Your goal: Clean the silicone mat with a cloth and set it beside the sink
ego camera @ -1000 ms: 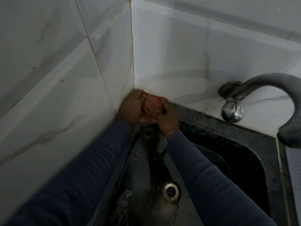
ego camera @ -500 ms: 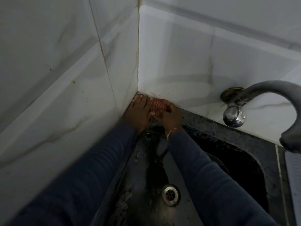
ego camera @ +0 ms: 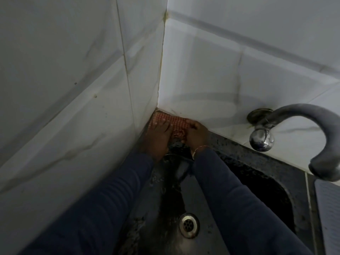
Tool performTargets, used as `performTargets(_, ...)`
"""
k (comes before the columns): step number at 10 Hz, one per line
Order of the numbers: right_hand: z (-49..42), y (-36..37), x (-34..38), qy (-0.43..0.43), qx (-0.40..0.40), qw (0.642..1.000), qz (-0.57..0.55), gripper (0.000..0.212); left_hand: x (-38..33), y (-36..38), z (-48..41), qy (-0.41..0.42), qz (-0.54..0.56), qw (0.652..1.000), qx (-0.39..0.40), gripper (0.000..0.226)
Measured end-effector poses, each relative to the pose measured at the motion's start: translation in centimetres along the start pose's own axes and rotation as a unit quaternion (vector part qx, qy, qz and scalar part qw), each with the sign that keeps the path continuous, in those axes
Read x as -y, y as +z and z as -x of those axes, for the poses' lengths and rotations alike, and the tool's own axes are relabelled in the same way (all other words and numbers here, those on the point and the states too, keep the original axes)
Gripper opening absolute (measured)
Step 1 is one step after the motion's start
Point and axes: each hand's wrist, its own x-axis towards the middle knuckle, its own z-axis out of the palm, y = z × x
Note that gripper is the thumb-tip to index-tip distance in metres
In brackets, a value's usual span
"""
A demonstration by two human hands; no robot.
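- Both hands work one grip in the far left corner of the bench: the left hand lies flat, fingers spread, pressing the red checked cloth down; the right hand is curled closed on the cloth's right end.
- Cloth's long axis runs left to right along the foot of the tiled wall, tucked into the corner behind the sink.
- Ribbed grey sheet at the frame's right edge, likely the silicone mat, lies flat on the bench beside the sink, past the tap, well apart from both hands.
- From the grip, the mat lies to the right and nearer the person; the right hand is nearer it.
- Judgement: the next reach crosses the basin rightward, under or around the spout.
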Motion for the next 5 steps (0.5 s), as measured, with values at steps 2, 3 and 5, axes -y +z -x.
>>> performTargets(2, 1.1, -0.4, -0.3, -0.16, 0.085, 0.892, 0.413, 0.049, 1.5, -1.6, -1.6, 0.018, -0.068, 0.997, -0.026, 0.05)
performTargets(3, 1.9, -1.4, 0.2, -0.134, 0.118, 0.862, 0.476, 0.053, 0.8, -2.6, -1.3, -0.015, -0.095, 0.994, 0.052, 0.065)
performTargets(5, 9.5, -7.5, -1.3, -0.128, 0.073, 0.855, 0.497, 0.054, -6.2, -4.2, 4.9, 0.026, -0.132, 0.989, 0.063, 0.07)
